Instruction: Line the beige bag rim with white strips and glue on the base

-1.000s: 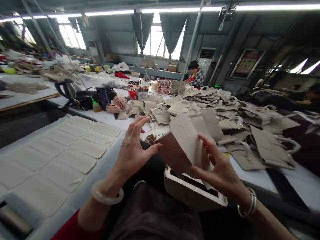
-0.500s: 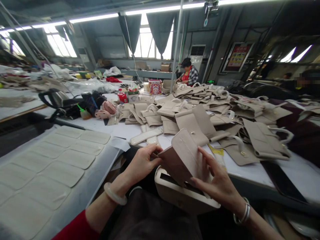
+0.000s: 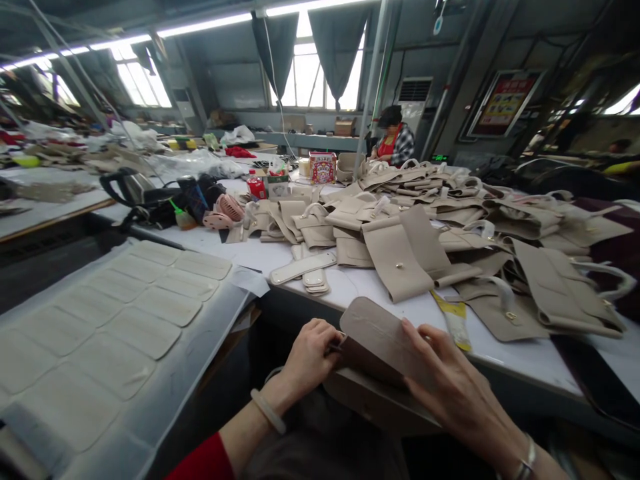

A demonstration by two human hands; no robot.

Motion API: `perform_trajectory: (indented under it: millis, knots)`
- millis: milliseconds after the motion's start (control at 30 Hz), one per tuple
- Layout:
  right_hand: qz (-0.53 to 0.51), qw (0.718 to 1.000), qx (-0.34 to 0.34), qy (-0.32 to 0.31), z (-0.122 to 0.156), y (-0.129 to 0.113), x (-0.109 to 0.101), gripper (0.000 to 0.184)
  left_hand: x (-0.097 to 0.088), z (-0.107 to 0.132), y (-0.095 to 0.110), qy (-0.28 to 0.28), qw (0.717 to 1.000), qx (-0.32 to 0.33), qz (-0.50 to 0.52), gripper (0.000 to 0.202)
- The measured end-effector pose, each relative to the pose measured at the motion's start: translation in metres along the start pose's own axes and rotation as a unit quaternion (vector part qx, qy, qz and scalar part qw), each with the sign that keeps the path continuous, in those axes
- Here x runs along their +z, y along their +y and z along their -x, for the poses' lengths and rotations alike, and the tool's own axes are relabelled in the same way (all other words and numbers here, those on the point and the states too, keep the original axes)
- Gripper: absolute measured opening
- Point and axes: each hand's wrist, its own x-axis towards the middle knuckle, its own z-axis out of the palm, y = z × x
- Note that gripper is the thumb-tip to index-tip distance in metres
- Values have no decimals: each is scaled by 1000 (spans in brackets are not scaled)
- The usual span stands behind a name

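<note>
A taupe handbag [image 3: 375, 333], its rounded flap raised, sits over my lap just below the table's front edge. At the bag's left edge, my left hand [image 3: 313, 357] is closed with thumb and fingers pinching the material. My right hand [image 3: 450, 380] grips the right side of the flap, fingers on its upper face and thumb lower down by the fold. The bag's lower body [image 3: 380, 400] lies in shadow beneath, partly hidden by my hands.
Bag pieces [image 3: 400, 253] with handles are heaped across the white table. Strap pieces [image 3: 303, 267] lie near its front edge, beside a yellow packet [image 3: 455, 320]. Pale flap-shaped panels [image 3: 145, 313] cover a sheet at left. A co-worker [image 3: 395, 140] sits beyond the heap.
The flap has tipped lower and flatter, and the bag's pale-edged opening is now covered. Both hands have moved down with it. The view has shifted, so the table appears further right.
</note>
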Motion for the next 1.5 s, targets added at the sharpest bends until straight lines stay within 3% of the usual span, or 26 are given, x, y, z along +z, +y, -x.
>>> perform_trajectory:
  millis: [267,367,433,500,600,700,833,900,1033,1200,1500]
  knots:
    - [74,996,-58,-2,4,4,2,77,6,-7,-1,-35,999,-11,-12,10]
    - [89,993,-72,-3,5,3,3,77,0,-3,-5,-19,999,-23,43,11]
    - [95,993,-74,1,2,0,6,77,-3,3,-14,15,989,-72,127,15]
    - [87,993,-80,-11,-4,-3,11,79,0,12,-26,44,957,-159,238,25]
    - [28,993,-79,-79,-16,-6,17,83,16,26,-45,54,902,-259,340,40]
    - [-68,985,-43,-150,-25,-1,15,83,38,40,-52,34,857,-317,405,52]
    - [-164,956,-52,-238,-32,4,4,58,60,52,-45,21,749,-369,551,59]
    - [-183,942,-56,-277,-36,4,0,50,64,53,-40,34,723,-364,587,60]
    - [-175,931,-67,-314,-44,7,5,46,64,46,-33,44,688,-356,631,63]
    - [-103,950,-105,-274,-33,18,24,50,62,37,-27,81,675,-359,640,57]
    - [-72,956,-119,-259,-25,15,39,42,74,34,-26,95,611,-365,696,58]
